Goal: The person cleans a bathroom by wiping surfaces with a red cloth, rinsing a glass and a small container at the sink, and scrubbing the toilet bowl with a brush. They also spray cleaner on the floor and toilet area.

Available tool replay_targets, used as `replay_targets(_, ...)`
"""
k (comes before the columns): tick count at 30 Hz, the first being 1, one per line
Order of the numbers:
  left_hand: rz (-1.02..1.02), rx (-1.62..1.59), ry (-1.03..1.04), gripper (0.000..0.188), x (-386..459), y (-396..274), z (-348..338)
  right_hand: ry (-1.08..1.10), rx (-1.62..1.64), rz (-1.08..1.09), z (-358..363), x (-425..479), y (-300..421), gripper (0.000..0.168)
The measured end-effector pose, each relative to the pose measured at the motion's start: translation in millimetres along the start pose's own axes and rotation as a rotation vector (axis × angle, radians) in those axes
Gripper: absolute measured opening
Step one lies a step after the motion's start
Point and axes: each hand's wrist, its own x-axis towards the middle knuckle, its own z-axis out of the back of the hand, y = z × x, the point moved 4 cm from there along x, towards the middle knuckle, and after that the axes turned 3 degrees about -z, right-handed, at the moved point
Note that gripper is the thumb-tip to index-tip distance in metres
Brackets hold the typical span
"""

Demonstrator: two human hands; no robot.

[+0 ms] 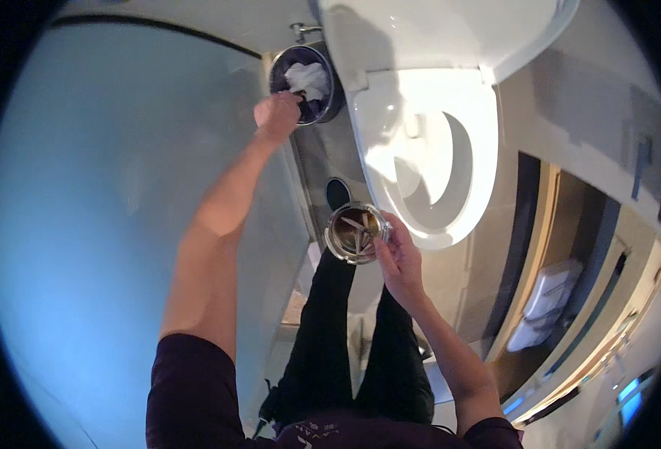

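Note:
In my right hand (402, 259) is a round glass ashtray (335, 247), gripped by its rim, with several cigarette butts (356, 225) and dark liquid inside. My left hand (278, 117) is stretched out over the near rim of a dark waste bin (336, 92). Its fingertips reach just inside, beside crumpled white tissue (308, 80); whether they hold something is hidden. The toilet (488, 163) stands to the right of the bin, its lid up and its seat (436, 238) down over the bowl.
A frosted glass panel (111, 168) rises along the left side. A small metal valve (305, 28) sits on the wall behind the bin. Folded white towels (549, 289) lie on a shelf at the right. My dark shoe (338, 193) is on the floor between panel and toilet.

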Motion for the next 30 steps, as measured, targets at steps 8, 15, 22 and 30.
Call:
replay_targets(8, -0.300, 0.444, 0.094, 0.021, 96.3, -7.8, -45.3, -0.053, -0.072, 0.056, -2.8, 42.3, -19.1, 0.049)
replay_targets(15, -0.290, 0.374, 0.098, 0.020, 76.8, -2.8, -45.0, -0.026, -0.055, 0.036, -7.6, 58.7, -16.1, 0.046)
replay_targets(22, 0.161, -0.190, -0.168, 0.028, 16.6, 26.7, -31.7, 0.018, -0.168, 0.032, -19.9, 85.3, -8.8, 0.044)
replay_targets(30, 0.526, -1.314, -0.275, 0.028, -105.4, 28.6, -65.7, 0.003, -0.181, -0.050, -37.6, 145.3, -15.9, 0.038)
